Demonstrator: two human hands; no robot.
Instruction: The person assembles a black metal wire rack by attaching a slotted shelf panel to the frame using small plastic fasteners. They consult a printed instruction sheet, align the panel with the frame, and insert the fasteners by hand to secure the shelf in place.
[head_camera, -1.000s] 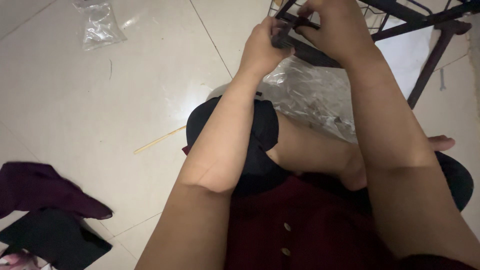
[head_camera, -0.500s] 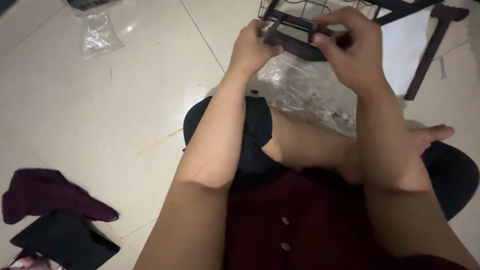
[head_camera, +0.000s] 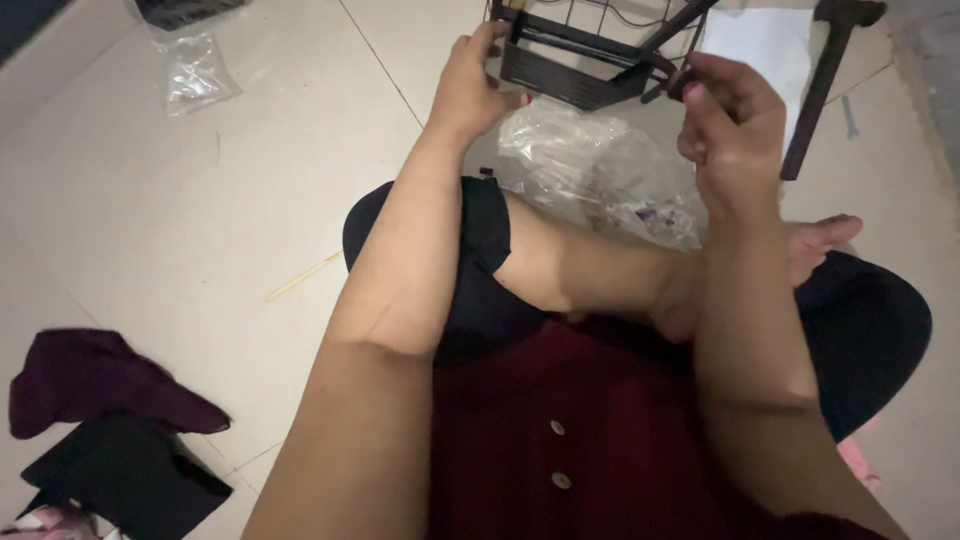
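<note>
Assembly step, judged. Rack (head_camera: 585, 60) at 12 o'clock. Left hand (head_camera: 470, 85) grips its left end; right hand (head_camera: 730, 125) pinches a small part at 1 o'clock. Next: careful alignment.

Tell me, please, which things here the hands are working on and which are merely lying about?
In hand:
- black wire rack, gripped by the left hand
- right hand, fingers pinched at the rack's bar

Lying about:
- crumpled clear plastic bag
- small plastic bag
- dark clothes
- thin stick
- white sheet

left hand (head_camera: 468, 85): arm outstretched, fingers curled shut | right hand (head_camera: 733, 130): raised, fingertips pinched together
</note>
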